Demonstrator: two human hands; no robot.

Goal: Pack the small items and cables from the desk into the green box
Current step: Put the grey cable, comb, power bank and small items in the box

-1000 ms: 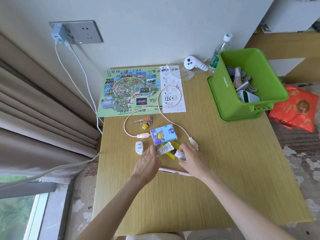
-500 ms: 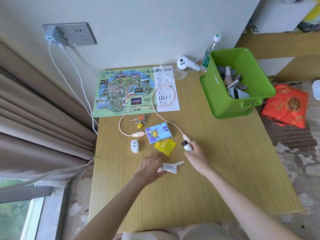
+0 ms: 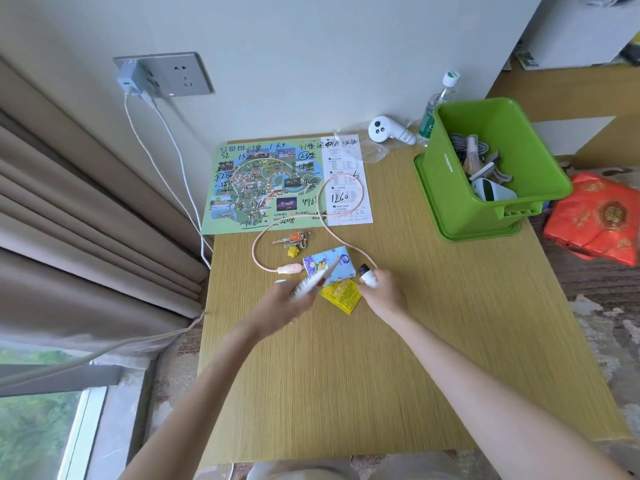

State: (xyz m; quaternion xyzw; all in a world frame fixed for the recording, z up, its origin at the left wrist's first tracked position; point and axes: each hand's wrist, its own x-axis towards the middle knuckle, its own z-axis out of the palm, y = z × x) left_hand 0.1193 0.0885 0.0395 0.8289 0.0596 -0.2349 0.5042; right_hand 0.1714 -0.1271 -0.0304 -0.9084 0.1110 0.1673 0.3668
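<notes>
Left hand (image 3: 285,304) grips a blurred white tube (image 3: 313,280) raised over the tissue pack (image 3: 337,263) | right hand (image 3: 382,296) pinches a small black-capped bottle (image 3: 367,277) beside the yellow sachet (image 3: 341,296) | pink cable (image 3: 289,269) and keys (image 3: 292,239) lie on the table (image 3: 346,375) | green box (image 3: 450,195), already part-filled, stands at the far right corner, well apart.

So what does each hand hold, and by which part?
Left hand grips a white tube by its lower end; right hand pinches a small black-capped bottle by its white body.
</notes>
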